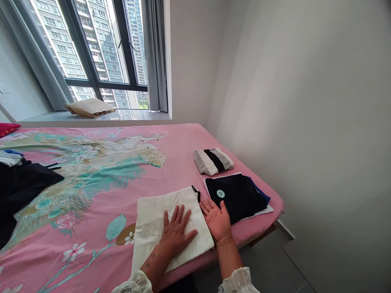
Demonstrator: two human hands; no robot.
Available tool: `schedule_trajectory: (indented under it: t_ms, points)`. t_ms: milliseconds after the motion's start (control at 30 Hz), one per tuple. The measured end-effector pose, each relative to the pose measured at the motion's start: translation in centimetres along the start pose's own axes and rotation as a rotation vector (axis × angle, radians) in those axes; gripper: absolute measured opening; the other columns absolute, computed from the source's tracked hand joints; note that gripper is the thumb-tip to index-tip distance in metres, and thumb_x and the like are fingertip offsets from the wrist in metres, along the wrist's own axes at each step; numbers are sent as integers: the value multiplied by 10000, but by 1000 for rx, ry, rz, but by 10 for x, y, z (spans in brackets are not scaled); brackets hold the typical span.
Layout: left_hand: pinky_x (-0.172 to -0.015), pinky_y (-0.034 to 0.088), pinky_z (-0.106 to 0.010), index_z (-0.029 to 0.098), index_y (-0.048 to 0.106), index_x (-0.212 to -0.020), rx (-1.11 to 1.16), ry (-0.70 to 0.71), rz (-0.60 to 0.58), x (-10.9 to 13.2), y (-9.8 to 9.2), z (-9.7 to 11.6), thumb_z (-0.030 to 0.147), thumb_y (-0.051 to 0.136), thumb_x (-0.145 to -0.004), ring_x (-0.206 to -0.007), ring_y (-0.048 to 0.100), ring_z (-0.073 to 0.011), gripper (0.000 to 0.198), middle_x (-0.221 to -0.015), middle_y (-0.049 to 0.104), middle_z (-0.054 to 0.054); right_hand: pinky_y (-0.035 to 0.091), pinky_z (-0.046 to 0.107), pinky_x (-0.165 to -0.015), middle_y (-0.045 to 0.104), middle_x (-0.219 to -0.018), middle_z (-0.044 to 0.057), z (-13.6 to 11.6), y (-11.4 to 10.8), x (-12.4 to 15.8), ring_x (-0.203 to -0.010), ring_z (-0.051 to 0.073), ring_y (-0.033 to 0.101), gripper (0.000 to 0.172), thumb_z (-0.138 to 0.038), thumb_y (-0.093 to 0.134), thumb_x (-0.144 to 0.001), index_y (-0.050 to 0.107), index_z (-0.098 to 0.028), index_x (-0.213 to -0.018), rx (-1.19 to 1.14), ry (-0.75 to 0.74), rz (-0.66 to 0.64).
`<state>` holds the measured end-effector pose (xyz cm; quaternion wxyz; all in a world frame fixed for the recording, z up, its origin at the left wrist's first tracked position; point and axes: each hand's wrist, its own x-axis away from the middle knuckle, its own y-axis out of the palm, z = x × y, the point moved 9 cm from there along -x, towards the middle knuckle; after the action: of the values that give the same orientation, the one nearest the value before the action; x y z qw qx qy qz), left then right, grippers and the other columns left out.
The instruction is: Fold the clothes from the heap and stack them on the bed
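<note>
A cream cloth (149,215), folded into a flat rectangle, lies near the bed's front edge, with a bit of black and white pattern at its far right corner. Flat on top of it rests my left hand (177,235), palm down with the fingers spread. My right hand (217,219) is palm up at the cloth's right edge, fingers stretched out and nothing in it. Just right of that hand is a folded black garment (238,197) with a round pale emblem, stacked with blue and white cloth beneath.
Behind the stack sits a folded striped cloth (214,161). Dark clothes (27,183) lie heaped at the left of the pink bed sheet (180,142). A beige pillow-like bundle (90,108) rests on the windowsill. The wall (305,122) stands to the right.
</note>
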<state>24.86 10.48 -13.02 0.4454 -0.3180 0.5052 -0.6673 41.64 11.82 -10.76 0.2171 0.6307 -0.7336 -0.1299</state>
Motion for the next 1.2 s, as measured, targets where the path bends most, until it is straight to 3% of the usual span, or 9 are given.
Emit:
schedule_trajectory:
  t_ms: [133,200,300,467,600,767,933,1067,1200]
  points:
    - [-1068,-90,-657,325,263,-1441,-1,25,18,-1,-1,7,708,405,-783,-1426,81,-331,775,-1549,156,-92,315,418,-1073,447,-1410,84,-28,-25,12,-1301,181,409,575,-554,277,-908,405,-230,-1366,-38,-57,144]
    - [-1069,-39,-676,320,312,-1425,57,40,-14,0,-5,7,685,421,-792,-1421,115,-335,738,-1540,198,-97,279,392,-1101,482,-1382,77,-42,-11,23,-1299,188,412,543,-531,382,-886,476,-206,-1311,106,-163,136]
    - [-1102,102,-638,306,409,-1373,169,38,61,8,-28,-16,502,369,-896,-1407,221,-269,517,-1496,336,-67,332,407,-1074,584,-1262,102,-34,43,44,-1216,236,498,486,-512,458,-872,586,-167,-1191,415,-249,-9]
    - [-1089,334,-494,204,604,-1175,198,-73,431,49,-83,-121,232,324,-899,-1309,425,-202,394,-1322,567,-77,322,432,-1091,625,-1193,76,17,144,110,-1190,211,518,319,-310,418,-915,615,-199,-1140,891,-485,-354]
    - [-1050,406,-443,196,665,-1088,121,-25,454,70,-100,-164,243,356,-883,-1262,483,-217,374,-1233,632,-89,222,441,-1150,562,-1297,23,68,194,162,-1301,198,403,374,-225,497,-859,558,-239,-1228,1074,-584,-633]
    - [-1151,178,-480,308,526,-1287,-16,117,151,58,-84,-146,309,390,-900,-1369,325,-198,410,-1398,491,-13,179,478,-1154,269,-1508,82,127,202,178,-1401,266,178,667,-337,548,-841,312,-164,-1440,1241,-468,-789]
    - [-1107,84,-619,277,465,-1341,-63,-198,55,28,-81,-180,432,449,-862,-1393,261,-281,504,-1458,400,-71,178,565,-1120,182,-1507,171,172,195,188,-1386,353,133,765,-399,579,-812,289,-75,-1441,1332,-417,-923]
    - [-1103,195,-576,195,468,-1339,-82,-315,208,34,-103,-196,311,304,-923,-1409,216,-269,462,-1490,339,-111,321,512,-1092,455,-1395,124,153,194,182,-1314,302,378,536,-359,535,-844,484,-144,-1332,1233,-519,-811]
    - [-1137,222,-468,225,465,-1339,-90,-112,318,80,-103,-162,265,278,-938,-1397,261,-198,445,-1458,411,-55,376,436,-1082,547,-1314,91,94,199,151,-1253,214,469,391,-254,357,-940,524,-187,-1287,1134,-608,-505]
